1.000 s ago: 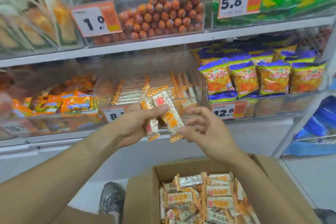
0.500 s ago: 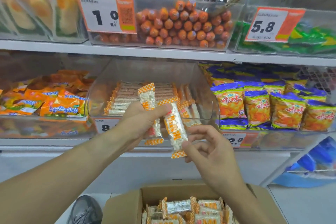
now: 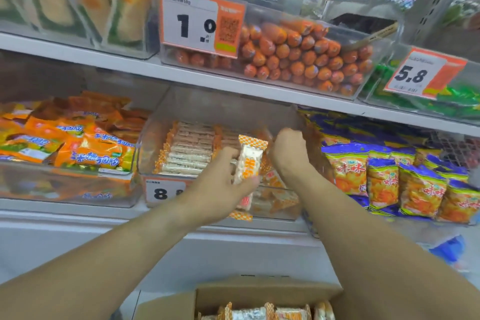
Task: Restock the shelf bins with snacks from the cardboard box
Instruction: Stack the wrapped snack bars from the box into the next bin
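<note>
A: Head view. What were your hands doing at the shelf?

B: Your left hand (image 3: pixel 220 184) gripped 1 snack bar (image 3: pixel 248 161), a white pack with orange checkered ends, held nearly upright. Your thumb lay across its lower front and your fingers curled behind it. It stood at the front edge of the middle clear bin (image 3: pixel 153 143) on the lower shelf.

A: And your right hand?

B: Your right hand (image 3: pixel 288 150) reached over the front wall into that same bin, fingers curled downward. You saw only its back, so I cannot tell whether it held anything.

A: What lay in that bin?

B: A tidy row of the same bars (image 3: pixel 189 150) stacked on the left side, and looser ones (image 3: pixel 275 197) low against the front wall on the right. A price tag (image 3: pixel 163 192) on the bin's front showed an 8; your left wrist hid the rest.

A: And the cardboard box?

B: The cardboard box (image 3: pixel 259 293) sat at the bottom edge of the view, below your arms, open, with more bars (image 3: pixel 265 313) showing inside.

A: Neighbours?

B: Orange packets (image 3: pixel 78 143) filled the bin to the left, purple-topped chip bags (image 3: pixel 389 176) the one to the right. On the shelf above, orange sausages (image 3: pixel 298 54) lay stacked behind a tag reading 1.0 (image 3: pixel 200 21), and a tag reading 5.8 (image 3: pixel 420 73) fronted green packs (image 3: pixel 462 99).
</note>
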A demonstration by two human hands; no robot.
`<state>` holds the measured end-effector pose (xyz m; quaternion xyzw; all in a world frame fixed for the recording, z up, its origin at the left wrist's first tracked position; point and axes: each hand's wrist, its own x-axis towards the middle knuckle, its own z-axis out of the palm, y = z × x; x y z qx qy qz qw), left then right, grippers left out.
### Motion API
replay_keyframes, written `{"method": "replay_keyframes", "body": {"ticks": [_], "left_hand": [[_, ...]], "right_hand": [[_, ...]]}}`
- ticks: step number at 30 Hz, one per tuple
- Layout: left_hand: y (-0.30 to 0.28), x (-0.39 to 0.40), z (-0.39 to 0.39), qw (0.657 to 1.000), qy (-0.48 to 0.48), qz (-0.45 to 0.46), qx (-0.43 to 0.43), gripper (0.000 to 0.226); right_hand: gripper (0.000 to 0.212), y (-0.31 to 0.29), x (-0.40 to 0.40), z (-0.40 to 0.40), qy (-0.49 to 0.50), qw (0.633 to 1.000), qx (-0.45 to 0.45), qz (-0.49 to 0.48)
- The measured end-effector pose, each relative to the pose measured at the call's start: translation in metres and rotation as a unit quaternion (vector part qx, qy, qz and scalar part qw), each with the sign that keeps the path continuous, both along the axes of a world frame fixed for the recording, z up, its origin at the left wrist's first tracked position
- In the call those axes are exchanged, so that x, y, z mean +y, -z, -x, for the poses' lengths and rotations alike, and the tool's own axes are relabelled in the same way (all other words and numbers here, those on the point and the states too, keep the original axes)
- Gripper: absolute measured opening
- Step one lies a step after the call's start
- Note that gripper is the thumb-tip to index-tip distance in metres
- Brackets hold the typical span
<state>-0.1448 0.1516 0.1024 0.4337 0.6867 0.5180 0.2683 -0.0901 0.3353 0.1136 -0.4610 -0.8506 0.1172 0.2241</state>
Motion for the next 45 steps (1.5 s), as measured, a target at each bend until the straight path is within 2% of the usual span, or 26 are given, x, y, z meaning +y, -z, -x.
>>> {"method": "replay_keyframes", "body": {"ticks": [2, 4, 8, 13, 16, 18, 22, 25, 27, 30, 37, 45], "left_hand": [[0.006, -0.008, 0.006, 0.999, 0.018, -0.020, -0.026, 0.033], [0.006, -0.013, 0.012, 0.998, 0.035, -0.028, -0.040, 0.031], [0.010, -0.015, 0.022, 0.998, 0.042, -0.024, -0.048, 0.033], [0.013, -0.016, 0.020, 0.999, 0.028, -0.017, -0.012, 0.033], [0.012, -0.015, 0.016, 0.999, 0.026, -0.021, -0.007, 0.034], [0.010, -0.014, 0.015, 0.999, 0.025, -0.029, -0.009, 0.034], [0.011, -0.012, 0.014, 0.999, 0.026, -0.043, -0.012, 0.037], [0.014, -0.011, 0.014, 0.999, 0.029, -0.044, -0.005, 0.037], [0.014, -0.009, 0.014, 0.998, 0.022, -0.051, -0.010, 0.037], [0.014, -0.005, 0.014, 0.998, 0.015, -0.059, -0.015, 0.036], [0.018, -0.002, 0.013, 0.998, 0.021, -0.056, -0.021, 0.028], [0.021, -0.002, 0.013, 0.999, 0.013, -0.041, 0.019, 0.032]], "right_hand": [[0.042, 0.008, 0.012, 0.011, 0.006, 0.999, -0.036, 0.020], [0.041, 0.012, 0.021, 0.015, 0.009, 0.996, -0.078, -0.039], [0.047, 0.019, 0.031, 0.011, 0.012, 0.991, -0.035, -0.129], [0.056, 0.035, 0.037, 0.010, -0.020, 0.996, -0.022, -0.081], [0.068, 0.027, 0.036, 0.008, -0.028, 0.996, 0.022, -0.087], [0.063, 0.024, 0.035, 0.006, -0.034, 0.995, 0.015, -0.088], [0.054, 0.028, 0.036, 0.008, -0.036, 0.996, -0.053, -0.058], [0.035, 0.032, 0.035, 0.016, -0.057, 0.996, -0.070, -0.029], [0.023, 0.030, 0.036, 0.021, -0.080, 0.989, -0.125, -0.010], [0.024, 0.021, 0.041, 0.024, -0.086, 0.982, -0.167, 0.004], [0.026, 0.027, 0.051, 0.017, -0.043, 0.991, -0.129, -0.008], [0.030, 0.036, 0.053, 0.029, -0.048, 0.969, -0.234, -0.070]]}}
